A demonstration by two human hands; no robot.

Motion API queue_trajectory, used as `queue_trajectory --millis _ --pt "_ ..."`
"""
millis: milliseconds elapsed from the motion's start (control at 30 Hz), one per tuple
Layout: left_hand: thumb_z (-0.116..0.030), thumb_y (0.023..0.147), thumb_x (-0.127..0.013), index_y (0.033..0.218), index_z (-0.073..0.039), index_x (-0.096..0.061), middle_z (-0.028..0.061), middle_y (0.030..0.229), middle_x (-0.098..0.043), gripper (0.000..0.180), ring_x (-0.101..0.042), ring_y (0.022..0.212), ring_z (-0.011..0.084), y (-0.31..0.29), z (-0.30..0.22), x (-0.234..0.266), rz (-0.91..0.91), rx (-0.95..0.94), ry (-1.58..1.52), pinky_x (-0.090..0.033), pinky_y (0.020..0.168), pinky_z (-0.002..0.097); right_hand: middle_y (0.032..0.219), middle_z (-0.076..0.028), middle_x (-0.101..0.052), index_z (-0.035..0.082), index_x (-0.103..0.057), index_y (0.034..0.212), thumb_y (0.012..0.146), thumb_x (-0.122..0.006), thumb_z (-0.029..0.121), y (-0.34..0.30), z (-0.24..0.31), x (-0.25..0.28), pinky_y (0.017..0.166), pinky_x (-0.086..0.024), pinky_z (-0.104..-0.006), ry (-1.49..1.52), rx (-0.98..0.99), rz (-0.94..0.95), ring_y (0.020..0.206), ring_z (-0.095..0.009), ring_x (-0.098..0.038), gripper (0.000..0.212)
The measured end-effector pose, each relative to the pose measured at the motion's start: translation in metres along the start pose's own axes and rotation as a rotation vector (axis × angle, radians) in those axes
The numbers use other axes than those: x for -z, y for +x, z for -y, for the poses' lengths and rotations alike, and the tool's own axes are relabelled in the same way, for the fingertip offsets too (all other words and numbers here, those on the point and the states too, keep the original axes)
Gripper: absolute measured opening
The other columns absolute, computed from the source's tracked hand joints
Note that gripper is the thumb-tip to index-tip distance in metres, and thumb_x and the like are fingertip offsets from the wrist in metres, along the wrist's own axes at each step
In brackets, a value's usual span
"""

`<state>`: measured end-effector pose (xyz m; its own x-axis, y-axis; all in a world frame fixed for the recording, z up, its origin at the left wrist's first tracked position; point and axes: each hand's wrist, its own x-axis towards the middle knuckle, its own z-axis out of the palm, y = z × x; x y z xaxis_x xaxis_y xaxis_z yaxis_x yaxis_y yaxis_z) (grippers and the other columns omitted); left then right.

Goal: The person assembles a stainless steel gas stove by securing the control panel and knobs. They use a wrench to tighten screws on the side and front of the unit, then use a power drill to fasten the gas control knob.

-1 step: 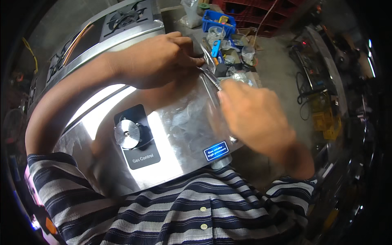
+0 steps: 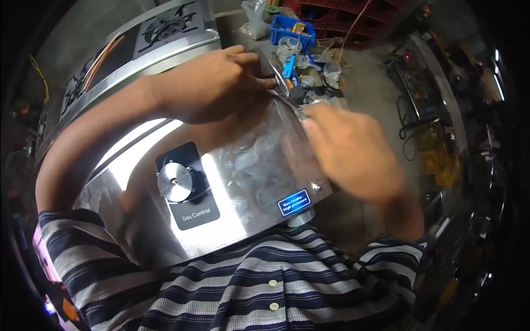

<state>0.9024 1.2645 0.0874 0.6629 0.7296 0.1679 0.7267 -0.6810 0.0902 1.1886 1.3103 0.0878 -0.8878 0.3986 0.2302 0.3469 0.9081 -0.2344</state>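
Before me is a shiny stainless steel stove panel [image 2: 248,182] with a round metal knob [image 2: 175,182] on a black plate. My left hand [image 2: 221,83] reaches over to the panel's far right corner, its fingers curled and thumb pressed in; what they pinch is hidden. My right hand [image 2: 353,151], blurred by motion, is closed round a slim metal spanner [image 2: 290,103] along the panel's right edge. The spanner's far end meets the fingertips of my left hand, and its head cannot be made out.
A stove top with a black burner grate [image 2: 168,27] lies at the far left, orange wires [image 2: 102,60] beside it. Beyond the right corner stand a blue crate [image 2: 292,32], small tubs and a blue-handled tool [image 2: 289,66]. Red crates [image 2: 342,22] are behind; black cable [image 2: 406,129] lies right.
My right hand has shifted slightly to the right and away from me, the spanner turning with it. My left hand stays at the corner.
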Motion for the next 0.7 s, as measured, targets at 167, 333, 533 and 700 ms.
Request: queue_trajectory --millis 167,333,533,700 --pt "-0.016 0.085 -0.070 0.132 -0.003 -0.070 0.0162 0.111 -0.063 0.049 -0.058 0.103 0.0318 -0.010 -0.014 -0.010 -0.058 0.037 0.043 -0.050 0.091 0.0434 0.082 -0.005 -0.066 -0.003 -0.067 0.117 0.106 -0.051 0.009 0.009 -0.066 0.026 0.075 -0.053 -0.0317 0.633 -0.435 0.285 0.078 -0.014 -0.063 0.022" --pt "-0.023 0.089 -0.069 0.124 -0.011 -0.074 0.0079 0.117 -0.065 0.037 -0.058 0.111 0.0273 -0.014 -0.025 -0.023 -0.142 0.181 0.151 -0.050 0.092 0.0404 0.089 -0.005 -0.063 -0.002 -0.062 0.115 0.108 -0.049 0.011 0.035 -0.098 0.019 0.081 -0.051 -0.0317 0.354 -0.098 0.162 0.085 -0.014 -0.060 0.019" --pt "-0.018 0.084 -0.077 0.117 -0.010 -0.076 0.0099 0.106 -0.071 0.034 -0.068 0.099 0.0303 -0.013 -0.048 -0.020 -0.248 0.289 -0.126 -0.055 0.088 0.0427 0.089 -0.002 -0.065 0.000 -0.057 0.124 0.110 -0.050 0.014 0.054 -0.111 -0.023 0.076 -0.049 -0.0280 0.737 -0.157 -0.060 0.082 -0.009 -0.058 0.021" --pt "-0.012 0.085 -0.075 0.111 -0.007 -0.078 0.0109 0.099 -0.072 0.026 -0.068 0.091 0.0292 0.009 -0.067 -0.024 -0.232 0.415 -0.118 -0.059 0.081 0.0403 0.080 0.006 -0.052 0.003 -0.058 0.115 0.108 -0.058 0.017 0.074 -0.118 -0.060 0.065 -0.040 -0.0236 1.066 -0.010 -0.159 0.072 -0.003 -0.046 0.015"
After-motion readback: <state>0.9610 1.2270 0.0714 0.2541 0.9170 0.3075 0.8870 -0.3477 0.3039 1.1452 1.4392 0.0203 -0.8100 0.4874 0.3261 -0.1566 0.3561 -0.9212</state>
